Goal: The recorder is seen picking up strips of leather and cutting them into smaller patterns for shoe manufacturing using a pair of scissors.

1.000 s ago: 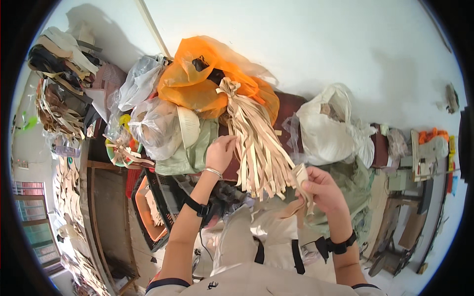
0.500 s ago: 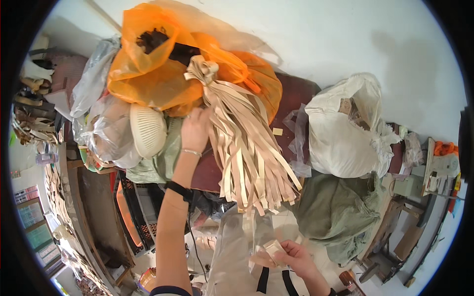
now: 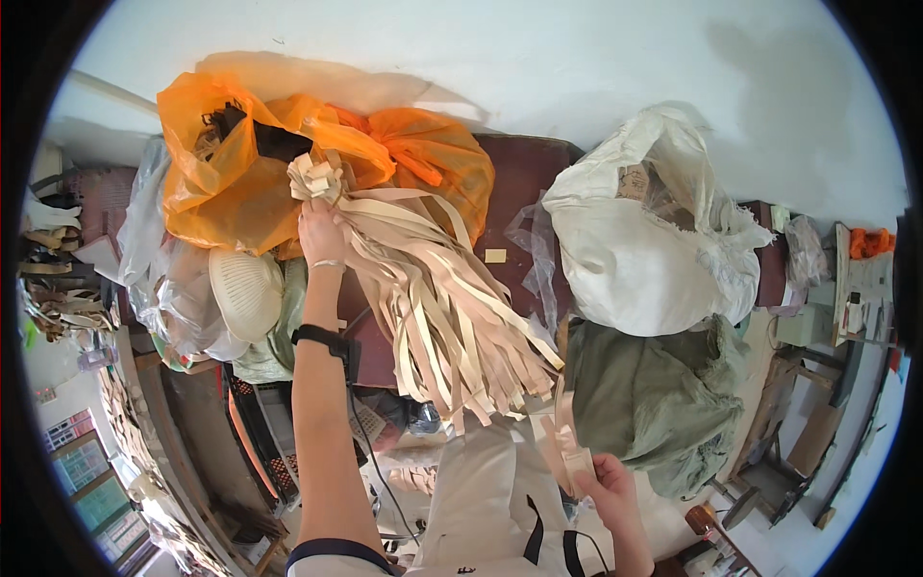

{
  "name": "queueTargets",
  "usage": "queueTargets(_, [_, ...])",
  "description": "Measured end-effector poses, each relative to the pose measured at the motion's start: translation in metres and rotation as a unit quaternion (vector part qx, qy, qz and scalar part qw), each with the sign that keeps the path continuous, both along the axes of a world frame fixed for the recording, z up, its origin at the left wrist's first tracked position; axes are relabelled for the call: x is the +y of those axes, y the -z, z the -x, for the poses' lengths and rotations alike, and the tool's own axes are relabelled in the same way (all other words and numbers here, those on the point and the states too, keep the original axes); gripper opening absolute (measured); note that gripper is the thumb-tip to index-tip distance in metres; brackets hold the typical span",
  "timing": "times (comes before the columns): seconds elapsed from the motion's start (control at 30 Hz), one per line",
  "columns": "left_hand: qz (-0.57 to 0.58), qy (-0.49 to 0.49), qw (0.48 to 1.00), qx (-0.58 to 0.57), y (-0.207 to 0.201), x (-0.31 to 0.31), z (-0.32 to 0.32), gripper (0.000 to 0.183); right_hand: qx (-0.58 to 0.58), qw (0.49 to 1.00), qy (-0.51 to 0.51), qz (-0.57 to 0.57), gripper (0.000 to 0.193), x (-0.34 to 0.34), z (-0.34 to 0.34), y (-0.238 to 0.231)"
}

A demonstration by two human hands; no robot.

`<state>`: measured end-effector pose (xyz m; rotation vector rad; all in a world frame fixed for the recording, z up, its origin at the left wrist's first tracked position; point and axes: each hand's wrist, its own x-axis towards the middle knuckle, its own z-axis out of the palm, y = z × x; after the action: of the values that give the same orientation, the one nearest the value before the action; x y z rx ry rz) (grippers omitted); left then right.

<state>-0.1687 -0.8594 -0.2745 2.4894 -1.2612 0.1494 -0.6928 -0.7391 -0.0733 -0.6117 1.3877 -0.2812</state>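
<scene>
A long bundle of beige and cream flat strips [image 3: 437, 298] lies over the dark red tabletop, its loose ends spread toward me. The strips gather into a looped knot at the far left end, and my left hand [image 3: 320, 234] is closed around the bundle just below that knot. Some of its fingers are hidden behind the strips. Lower right, my right hand [image 3: 613, 489] pinches a beige strip [image 3: 565, 447] between thumb and fingers. This strip rises toward the bundle's loose ends; whether it joins them I cannot tell.
An orange plastic bag [image 3: 226, 197] with dark contents stands behind the knot. Beside it are a cream ribbed basket-like object [image 3: 246, 291] and clear bags. A white woven sack [image 3: 639, 260] stands on the right, above a grey-green sack [image 3: 663, 404]. A small yellowish piece [image 3: 495, 256] lies on the tabletop [image 3: 524, 173].
My left hand has gone from the bundle's side to just under its knot. The right hand's strip, a compact folded piece before, now stretches upward. The whole view has shifted.
</scene>
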Motion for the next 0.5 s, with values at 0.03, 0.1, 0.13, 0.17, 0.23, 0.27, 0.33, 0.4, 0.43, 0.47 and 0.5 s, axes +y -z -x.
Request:
queueTargets(0.03, [-0.001, 0.003, 1.000, -0.001, -0.011, 0.003, 0.007, 0.012, -0.004, 1.000, -0.017, 0.015, 0.025, -0.005, -0.004, -0.005])
queueTargets(0.1, [0.057, 0.048, 0.997, -0.006, -0.054, 0.015, 0.031, 0.013, -0.012, 0.997, -0.060, 0.043, 0.024, -0.023, -0.015, -0.021])
queueTargets(0.13, [0.052, 0.043, 0.998, -0.014, -0.086, 0.025, 0.044, 0.013, -0.021, 0.991, -0.108, 0.071, 0.022, -0.029, -0.022, -0.033])
queueTargets(0.17, [0.085, 0.061, 0.994, -0.037, -0.117, 0.032, 0.059, 0.015, -0.046, 0.988, -0.124, 0.082, 0.020, -0.034, -0.028, -0.039])
queueTargets(0.23, [0.111, 0.069, 0.988, -0.078, -0.188, 0.058, 0.087, 0.016, -0.123, 0.963, -0.197, 0.133, 0.020, -0.050, -0.057, -0.068])
queueTargets(0.27, [0.127, 0.064, 0.987, -0.078, -0.217, 0.068, 0.101, 0.019, -0.185, 0.928, -0.260, 0.191, 0.021, -0.061, -0.078, -0.078])
queueTargets(0.33, [0.157, 0.086, 0.981, -0.079, -0.267, 0.094, 0.132, 0.026, -0.254, 0.856, -0.307, 0.328, 0.019, -0.067, -0.123, -0.103])
queueTargets(0.4, [0.190, 0.139, 0.970, -0.067, -0.322, 0.110, 0.167, 0.034, -0.245, 0.792, -0.281, 0.484, 0.021, -0.071, -0.159, -0.135])
queueTargets(0.43, [0.188, 0.149, 0.970, -0.034, -0.348, 0.124, 0.184, 0.027, -0.258, 0.784, -0.289, 0.485, 0.021, -0.070, -0.165, -0.155])
queueTargets(0.47, [0.183, 0.161, 0.970, -0.011, -0.373, 0.136, 0.199, 0.028, -0.196, 0.741, -0.290, 0.573, 0.024, -0.075, -0.173, -0.175])
queueTargets(0.5, [0.219, 0.157, 0.963, -0.007, -0.387, 0.144, 0.212, 0.031, -0.133, 0.688, -0.283, 0.655, 0.027, -0.076, -0.179, -0.192])
